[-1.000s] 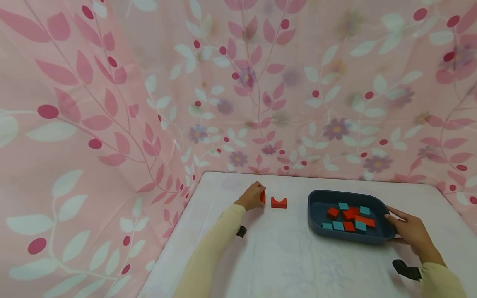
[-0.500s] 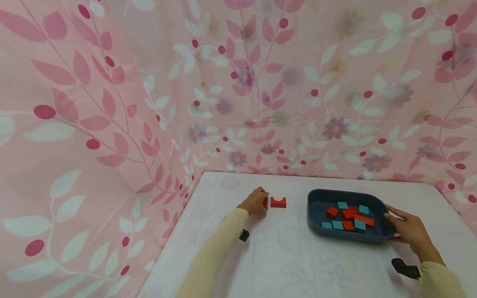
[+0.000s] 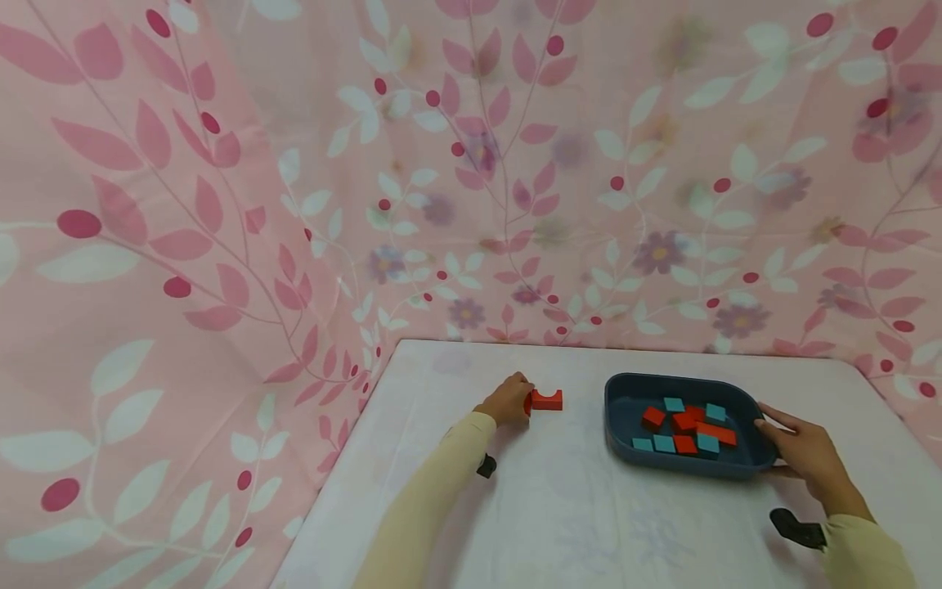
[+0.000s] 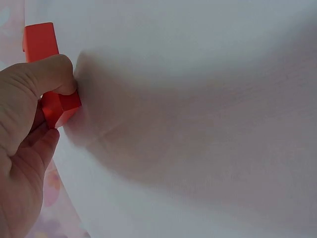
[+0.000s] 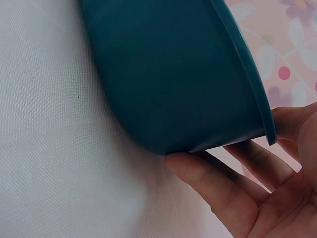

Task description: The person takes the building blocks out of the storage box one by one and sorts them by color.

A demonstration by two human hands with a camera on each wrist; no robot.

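My left hand (image 3: 508, 401) pinches a small red block (image 4: 62, 106) between thumb and fingers, which cover part of it. Right beside the held block lies a red toy block with a curved notch in its top (image 3: 548, 401), on the white-covered table. In the left wrist view, red also shows above the thumb. My right hand (image 3: 805, 458) grips the right end of a dark blue tray (image 3: 616, 409), thumb over the rim and fingers under it. In the right wrist view the tray's outer wall (image 5: 168, 74) fills the upper middle, with fingertips at its lower edge.
Several red blocks (image 3: 684, 423) and light blue blocks (image 3: 664, 444) lie inside the tray. The white cloth of the table (image 3: 574, 515) spreads in front of both hands. A pink floral curtain (image 3: 515, 204) hangs behind and to the left of the table.
My left hand has moved slightly right and nearer, bringing its red block up to the notched one, so the gap between them has closed. The right hand keeps its grip on the tray.
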